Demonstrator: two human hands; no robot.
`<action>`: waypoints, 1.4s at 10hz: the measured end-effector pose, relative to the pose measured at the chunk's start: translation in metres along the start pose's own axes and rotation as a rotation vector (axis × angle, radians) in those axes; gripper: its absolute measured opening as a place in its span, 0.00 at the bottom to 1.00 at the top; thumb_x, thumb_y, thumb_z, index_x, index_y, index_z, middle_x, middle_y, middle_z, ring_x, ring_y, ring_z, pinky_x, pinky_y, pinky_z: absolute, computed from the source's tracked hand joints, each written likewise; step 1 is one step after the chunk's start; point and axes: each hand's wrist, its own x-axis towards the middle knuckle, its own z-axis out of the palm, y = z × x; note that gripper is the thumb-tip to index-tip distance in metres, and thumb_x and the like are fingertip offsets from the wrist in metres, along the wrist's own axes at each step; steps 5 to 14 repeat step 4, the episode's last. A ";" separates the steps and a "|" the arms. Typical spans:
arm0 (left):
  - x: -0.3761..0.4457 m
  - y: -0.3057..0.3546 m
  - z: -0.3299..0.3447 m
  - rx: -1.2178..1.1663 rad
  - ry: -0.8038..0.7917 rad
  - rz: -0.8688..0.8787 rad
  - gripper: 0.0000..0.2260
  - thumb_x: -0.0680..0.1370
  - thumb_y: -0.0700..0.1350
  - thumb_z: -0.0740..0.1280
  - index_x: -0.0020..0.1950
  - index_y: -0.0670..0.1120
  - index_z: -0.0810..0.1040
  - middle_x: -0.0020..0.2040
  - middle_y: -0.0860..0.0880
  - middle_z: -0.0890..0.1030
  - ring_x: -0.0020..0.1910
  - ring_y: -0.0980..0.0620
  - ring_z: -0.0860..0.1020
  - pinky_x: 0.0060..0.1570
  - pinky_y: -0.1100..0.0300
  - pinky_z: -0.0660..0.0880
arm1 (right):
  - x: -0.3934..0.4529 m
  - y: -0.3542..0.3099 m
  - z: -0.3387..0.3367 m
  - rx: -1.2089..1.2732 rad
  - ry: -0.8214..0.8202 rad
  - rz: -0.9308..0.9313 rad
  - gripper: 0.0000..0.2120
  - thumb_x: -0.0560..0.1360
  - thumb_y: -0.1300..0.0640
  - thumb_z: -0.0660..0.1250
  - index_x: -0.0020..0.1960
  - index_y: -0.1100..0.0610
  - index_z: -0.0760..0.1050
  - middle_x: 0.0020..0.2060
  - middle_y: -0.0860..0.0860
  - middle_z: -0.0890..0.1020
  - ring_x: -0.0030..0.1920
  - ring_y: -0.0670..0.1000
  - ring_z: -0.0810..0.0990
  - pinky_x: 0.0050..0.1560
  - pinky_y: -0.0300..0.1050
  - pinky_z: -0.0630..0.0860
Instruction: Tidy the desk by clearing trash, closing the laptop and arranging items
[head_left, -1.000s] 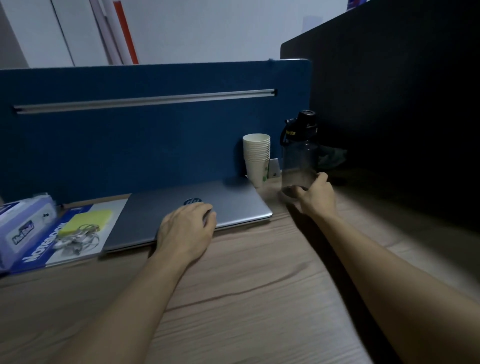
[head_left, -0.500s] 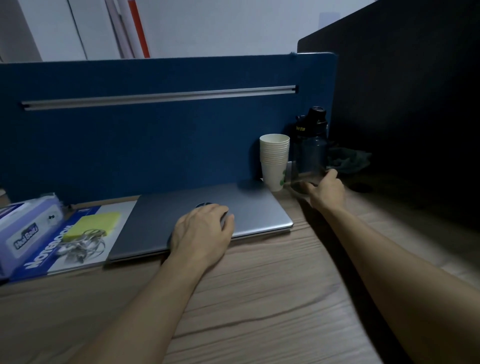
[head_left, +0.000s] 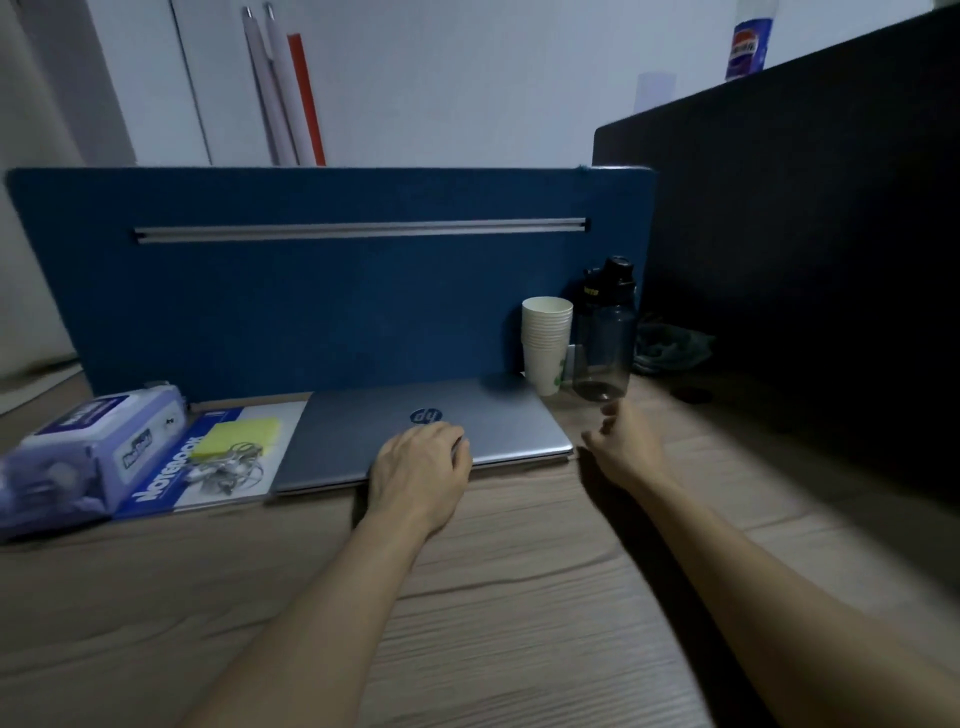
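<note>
The laptop (head_left: 421, 431) lies closed on the wooden table (head_left: 519, 623), its back edge against the blue partition (head_left: 332, 291). The left hand (head_left: 421, 470) rests palm down on the lid's front edge, fingers slightly bent, gripping nothing. The right hand (head_left: 623, 447) hovers just off the laptop's right corner, fingers loose and apart, close below the water bottle (head_left: 605, 332) but not touching it. The bottle stands upright, just beside a stack of paper cups (head_left: 545, 343) near the partition's right end. A dark cloth (head_left: 672, 348) lies behind the bottle. Left of the laptop, a notebook (head_left: 208, 457) carries a yellow sticky-note pad (head_left: 236, 436) and tangled white earphones (head_left: 228, 470); a pack of wipes (head_left: 88, 457) sits at its left, overlapping its edge.
</note>
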 end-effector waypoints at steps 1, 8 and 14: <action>-0.021 -0.005 -0.011 -0.036 -0.007 0.000 0.12 0.80 0.49 0.57 0.56 0.50 0.79 0.56 0.53 0.81 0.55 0.50 0.77 0.58 0.54 0.70 | -0.034 -0.011 -0.001 0.022 -0.046 -0.063 0.16 0.76 0.60 0.66 0.63 0.60 0.73 0.58 0.58 0.80 0.58 0.57 0.78 0.58 0.50 0.74; -0.074 -0.037 -0.070 0.064 -0.233 -0.035 0.21 0.82 0.53 0.52 0.75 0.54 0.65 0.76 0.55 0.67 0.75 0.54 0.62 0.75 0.48 0.54 | -0.104 -0.054 0.005 0.024 -0.182 -0.227 0.18 0.74 0.61 0.66 0.65 0.61 0.75 0.65 0.57 0.75 0.66 0.56 0.72 0.66 0.42 0.66; -0.074 -0.037 -0.070 0.064 -0.233 -0.035 0.21 0.82 0.53 0.52 0.75 0.54 0.65 0.76 0.55 0.67 0.75 0.54 0.62 0.75 0.48 0.54 | -0.104 -0.054 0.005 0.024 -0.182 -0.227 0.18 0.74 0.61 0.66 0.65 0.61 0.75 0.65 0.57 0.75 0.66 0.56 0.72 0.66 0.42 0.66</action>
